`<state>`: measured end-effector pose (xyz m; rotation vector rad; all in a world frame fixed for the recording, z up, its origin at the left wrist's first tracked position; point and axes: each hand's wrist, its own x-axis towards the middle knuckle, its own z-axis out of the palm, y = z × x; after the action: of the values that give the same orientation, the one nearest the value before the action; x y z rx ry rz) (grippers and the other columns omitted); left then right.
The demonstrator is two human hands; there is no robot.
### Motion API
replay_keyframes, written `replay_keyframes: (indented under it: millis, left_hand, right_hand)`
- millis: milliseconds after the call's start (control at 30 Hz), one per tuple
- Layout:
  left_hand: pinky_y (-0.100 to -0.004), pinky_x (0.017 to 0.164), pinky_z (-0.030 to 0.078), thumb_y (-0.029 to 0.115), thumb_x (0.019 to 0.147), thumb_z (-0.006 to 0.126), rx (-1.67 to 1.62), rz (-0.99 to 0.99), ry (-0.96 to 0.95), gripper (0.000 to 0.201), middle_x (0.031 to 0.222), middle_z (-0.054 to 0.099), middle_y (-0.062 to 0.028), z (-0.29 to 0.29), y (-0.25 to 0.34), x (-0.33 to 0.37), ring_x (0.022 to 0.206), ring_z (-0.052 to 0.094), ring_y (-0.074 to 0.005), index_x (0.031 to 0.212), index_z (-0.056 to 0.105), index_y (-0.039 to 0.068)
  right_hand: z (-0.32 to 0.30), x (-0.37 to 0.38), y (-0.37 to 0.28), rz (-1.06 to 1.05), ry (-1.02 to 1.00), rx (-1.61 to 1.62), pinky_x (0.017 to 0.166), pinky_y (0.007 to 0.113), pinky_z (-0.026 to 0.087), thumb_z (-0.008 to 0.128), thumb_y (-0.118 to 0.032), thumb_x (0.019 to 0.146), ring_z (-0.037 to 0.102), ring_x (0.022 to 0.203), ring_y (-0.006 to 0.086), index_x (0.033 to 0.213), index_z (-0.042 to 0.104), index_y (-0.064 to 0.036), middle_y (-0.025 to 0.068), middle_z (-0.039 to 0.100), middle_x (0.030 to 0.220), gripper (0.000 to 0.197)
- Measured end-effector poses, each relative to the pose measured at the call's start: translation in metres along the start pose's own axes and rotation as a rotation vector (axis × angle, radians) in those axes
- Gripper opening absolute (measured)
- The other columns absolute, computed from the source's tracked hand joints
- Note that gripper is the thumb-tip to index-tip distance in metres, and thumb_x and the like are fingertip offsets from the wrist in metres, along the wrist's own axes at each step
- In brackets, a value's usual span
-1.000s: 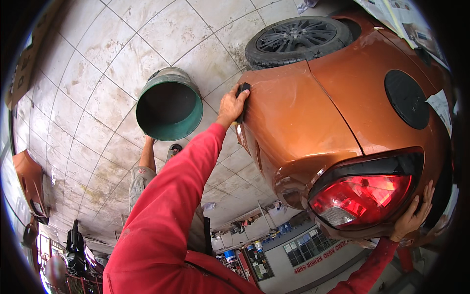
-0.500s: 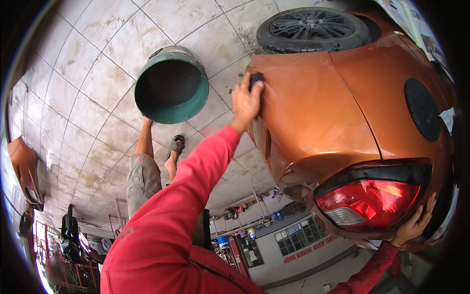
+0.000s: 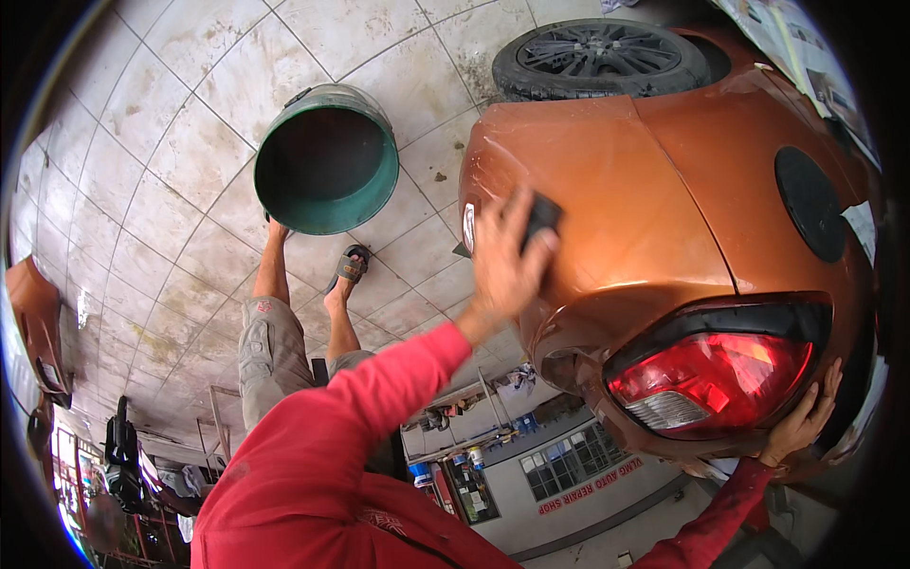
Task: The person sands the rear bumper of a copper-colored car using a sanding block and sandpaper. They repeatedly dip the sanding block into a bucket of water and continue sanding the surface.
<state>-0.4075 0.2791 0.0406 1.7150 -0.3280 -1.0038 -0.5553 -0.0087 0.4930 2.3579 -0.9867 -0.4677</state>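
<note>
My left hand (image 3: 509, 258) grips a small dark block (image 3: 541, 216), much like a sanding block, against the orange bumper (image 3: 588, 190) of a car. Fingers and thumb wrap its sides, and its underside is hidden. Dull, scuffed marks show on the paint near the bumper's upper left end. Beside the red tail light (image 3: 716, 379), my right hand (image 3: 804, 422) lies on the car body with its fingers stretched out, holding nothing.
A green bucket (image 3: 379, 180), dark inside, stands on the tiled floor left of the bumper. The car's black wheel (image 3: 602, 59) is at the top. Another orange car part (image 3: 36, 322) shows at the far left. Paper (image 3: 796, 57) covers part of the car at upper right.
My left hand has moved with the dark block from the bumper's left edge down and to the right across its surface. My right hand stays by the tail light.
</note>
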Motion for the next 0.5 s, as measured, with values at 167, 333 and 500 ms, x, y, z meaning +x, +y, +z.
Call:
replay_keyframes:
  millis: [167,333,500]
  left_hand:
    - [-0.0512,0.118,0.04,0.037,0.098,0.075,-0.083,0.054,-0.044,0.072,0.143,0.054,-0.0289,-0.004,-0.013,0.004,0.135,0.051,-0.0444,0.157,0.053,0.001]
    - [-0.0499,0.113,0.044,0.037,0.101,0.072,-0.002,-0.276,0.062,0.066,0.135,0.06,-0.028,0.004,-0.092,0.072,0.127,0.055,-0.0438,0.154,0.057,0.0]
    - [-0.0465,0.112,0.046,0.041,0.098,0.075,-0.034,0.249,-0.022,0.069,0.13,0.065,-0.0256,-0.01,0.021,-0.04,0.127,0.059,-0.0412,0.152,0.06,0.002]
  right_hand:
    - [0.001,-0.006,0.011,0.0,0.047,0.041,0.125,0.046,0.033,0.053,-0.019,0.111,0.053,0.15,0.033,0.143,0.067,-0.0003,0.0113,0.064,0.155,0.039]
    - [0.012,0.005,0.008,-0.044,0.115,-0.001,0.124,0.051,0.033,0.055,-0.022,0.111,0.053,0.151,0.0292,0.143,0.068,-0.0075,0.006,0.064,0.155,0.038]
    - [0.015,-0.009,0.017,-0.004,0.123,-0.077,0.124,0.052,0.034,0.056,-0.03,0.112,0.054,0.15,0.0251,0.144,0.067,-0.0145,0.0002,0.065,0.154,0.038]
